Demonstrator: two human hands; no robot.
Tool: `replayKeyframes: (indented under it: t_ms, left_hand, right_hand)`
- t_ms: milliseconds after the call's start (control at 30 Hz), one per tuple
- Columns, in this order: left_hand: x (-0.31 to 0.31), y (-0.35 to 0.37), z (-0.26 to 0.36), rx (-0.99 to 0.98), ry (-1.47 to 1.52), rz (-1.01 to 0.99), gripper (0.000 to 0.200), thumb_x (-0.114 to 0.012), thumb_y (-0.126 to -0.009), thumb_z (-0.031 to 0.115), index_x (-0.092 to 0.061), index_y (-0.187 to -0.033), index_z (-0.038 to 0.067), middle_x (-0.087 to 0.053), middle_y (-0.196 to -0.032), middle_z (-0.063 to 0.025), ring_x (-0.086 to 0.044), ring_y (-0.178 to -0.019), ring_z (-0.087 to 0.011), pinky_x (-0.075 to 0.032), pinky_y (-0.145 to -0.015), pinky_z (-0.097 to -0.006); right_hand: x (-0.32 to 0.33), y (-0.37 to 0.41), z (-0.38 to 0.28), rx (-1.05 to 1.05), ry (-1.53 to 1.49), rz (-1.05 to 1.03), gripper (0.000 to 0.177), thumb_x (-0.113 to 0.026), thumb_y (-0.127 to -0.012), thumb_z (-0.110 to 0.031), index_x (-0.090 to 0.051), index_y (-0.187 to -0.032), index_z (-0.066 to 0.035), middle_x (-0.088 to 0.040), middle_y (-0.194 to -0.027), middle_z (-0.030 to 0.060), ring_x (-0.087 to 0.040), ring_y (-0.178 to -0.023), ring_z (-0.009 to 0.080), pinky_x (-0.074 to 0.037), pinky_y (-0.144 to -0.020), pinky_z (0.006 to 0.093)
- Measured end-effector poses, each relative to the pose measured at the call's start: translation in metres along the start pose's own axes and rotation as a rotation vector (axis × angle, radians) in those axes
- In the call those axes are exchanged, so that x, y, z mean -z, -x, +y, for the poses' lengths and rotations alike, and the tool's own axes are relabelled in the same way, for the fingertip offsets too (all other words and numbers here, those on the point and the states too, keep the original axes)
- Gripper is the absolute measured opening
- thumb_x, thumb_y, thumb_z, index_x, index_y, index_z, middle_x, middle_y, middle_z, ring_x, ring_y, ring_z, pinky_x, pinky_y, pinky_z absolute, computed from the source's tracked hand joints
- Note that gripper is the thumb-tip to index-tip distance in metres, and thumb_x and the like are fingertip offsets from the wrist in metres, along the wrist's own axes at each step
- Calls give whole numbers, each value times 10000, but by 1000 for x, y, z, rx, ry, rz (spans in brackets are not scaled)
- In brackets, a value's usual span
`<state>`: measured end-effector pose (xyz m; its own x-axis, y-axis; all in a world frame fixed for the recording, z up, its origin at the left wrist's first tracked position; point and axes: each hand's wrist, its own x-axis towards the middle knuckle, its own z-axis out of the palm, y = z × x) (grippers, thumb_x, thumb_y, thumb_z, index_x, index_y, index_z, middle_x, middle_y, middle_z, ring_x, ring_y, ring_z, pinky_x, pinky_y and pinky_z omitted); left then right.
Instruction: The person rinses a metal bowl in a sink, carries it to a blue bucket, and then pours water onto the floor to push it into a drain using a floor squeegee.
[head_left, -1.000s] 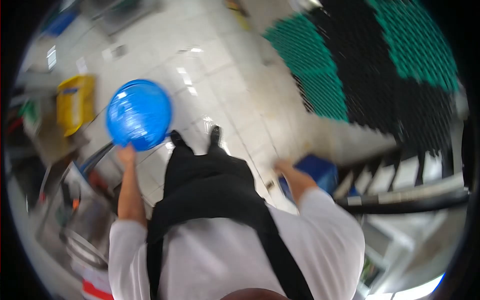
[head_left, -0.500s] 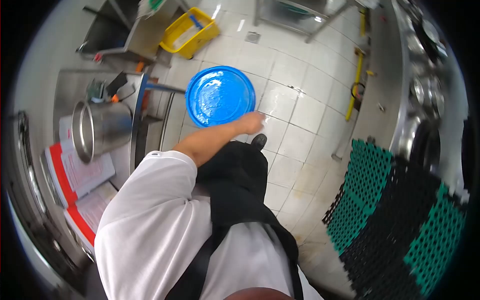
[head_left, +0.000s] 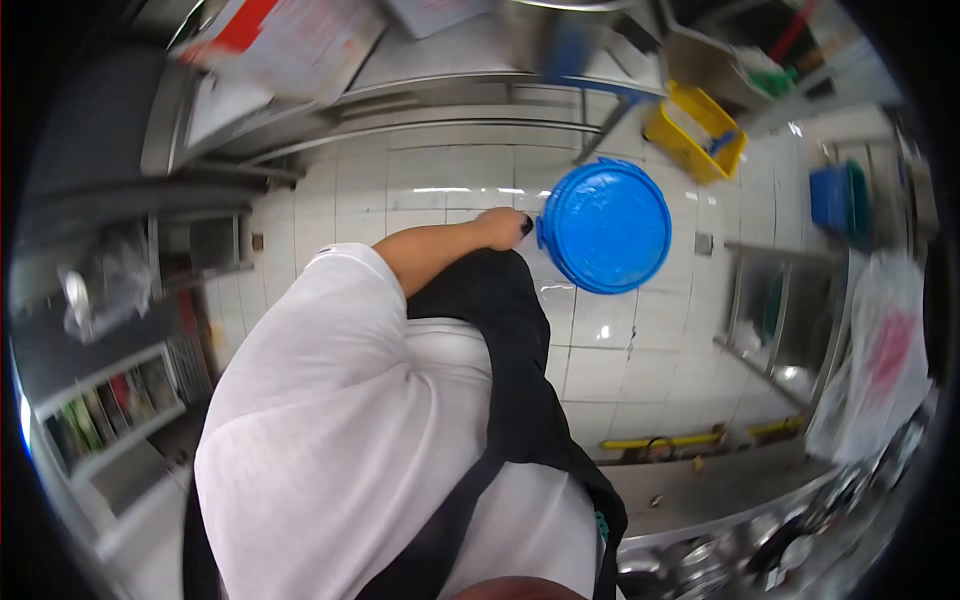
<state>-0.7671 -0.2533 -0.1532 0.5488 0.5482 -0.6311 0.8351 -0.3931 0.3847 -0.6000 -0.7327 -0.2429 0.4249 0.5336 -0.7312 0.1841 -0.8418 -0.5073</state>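
Observation:
My left hand point(head_left: 502, 229) hangs low in front of me with its fingers curled inward. The inside of the fingers is hidden, so anything held there does not show. Just beyond the hand, on the wet tiled floor, stands a round blue bucket point(head_left: 608, 226) with a wet top. A small gap seems to separate it from the hand. A dark shoe tip point(head_left: 527, 225) shows beside the fingers. My right hand is out of view.
A steel table point(head_left: 430, 90) with papers and a steel pot point(head_left: 570, 30) runs along the top. A yellow mop bucket point(head_left: 697, 135) stands behind the blue bucket. Right are a steel rack point(head_left: 785, 310) and a white plastic bag point(head_left: 875, 360); steel pans point(head_left: 720, 560) lie lower right.
My view has turned left, so the table now lies ahead. The blue bucket has shifted rightward in view, while my left hand has moved slightly left and up beside it.

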Motion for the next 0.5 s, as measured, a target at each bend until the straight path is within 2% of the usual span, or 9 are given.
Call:
replayKeyframes:
  t_ms: [100, 233, 300, 333, 367, 400, 433, 467, 500]
  left_hand:
    - [-26, 60, -97, 206, 52, 55, 376, -586, -839, 269, -643, -1092, -3, -644, -1127, -245, -614, -1063, -402, -490, -908, -486]
    - [-113, 147, -219, 423, 110, 117, 391, -603, -792, 265, -665, -1030, -39, -650, -1095, -288, -628, -1048, -420, -496, -933, -467]
    - [-147, 197, -259, 553, 84, 53, 371, -632, -765, 329, -712, -883, -13, -678, -977, -279, -666, -966, -392, -529, -851, -462]
    - [-203, 208, -312, 599, 44, -31, 394, -651, -752, 365, -722, -880, 0, -693, -961, -250, -680, -953, -362, -534, -829, -452]
    - [-245, 220, -359, 745, 98, -105, 445, -626, -846, 481, -746, -970, 70, -715, -935, -190, -696, -819, -321, -541, -739, -432]
    - [-244, 234, -364, 464, 221, 85, 373, -587, -883, 419, -733, -1053, 120, -728, -932, -143, -702, -808, -279, -548, -717, -411]
    - [-241, 248, -365, 160, 318, 220, 333, -547, -921, 357, -720, -1136, 170, -740, -929, -96, -709, -798, -237, -554, -695, -391]
    - [-210, 254, -334, 423, 55, -111, 259, -608, -831, 263, -733, -1010, 124, -728, -860, -123, -703, -796, -264, -546, -700, -422]
    - [-205, 261, -336, 248, -136, -139, 210, -661, -763, 245, -712, -930, 129, -721, -823, -98, -700, -771, -254, -541, -667, -410]
  right_hand:
    - [19, -9, 28, 39, 154, -68, 257, -622, -816, -179, -725, -1012, -50, -712, -1030, 160, -672, -976, 322, -518, -848, 445]
    - [47, -30, 40, 135, 323, -126, 264, -612, -832, -182, -723, -1029, -46, -711, -1037, 159, -670, -984, 319, -515, -857, 439]
    - [43, -30, 39, 202, 324, -185, 249, -596, -842, -205, -720, -986, -43, -708, -985, 163, -673, -935, 307, -517, -814, 431]
    - [35, -28, 38, 239, 307, -222, 247, -582, -849, -227, -716, -939, -40, -705, -931, 168, -677, -884, 296, -519, -769, 424]
    - [30, -47, 30, 264, 255, -153, 260, -567, -856, -250, -713, -892, -38, -703, -877, 173, -682, -832, 286, -522, -724, 417]
    - [32, -65, 16, 286, 198, -65, 285, -553, -862, -272, -710, -845, -35, -700, -824, 178, -686, -781, 275, -524, -678, 410]
    - [47, -55, -38, 394, 576, -181, 307, -515, -870, -272, -707, -855, -34, -697, -851, 185, -678, -817, 320, -520, -722, 420]
    - [45, -71, -49, 489, 754, -181, 311, -489, -872, -269, -709, -859, -50, -696, -893, 181, -665, -863, 349, -513, -763, 432]
    - [43, -72, -76, 426, 743, -171, 282, -518, -872, -265, -715, -874, -63, -699, -920, 174, -662, -893, 347, -510, -785, 442]
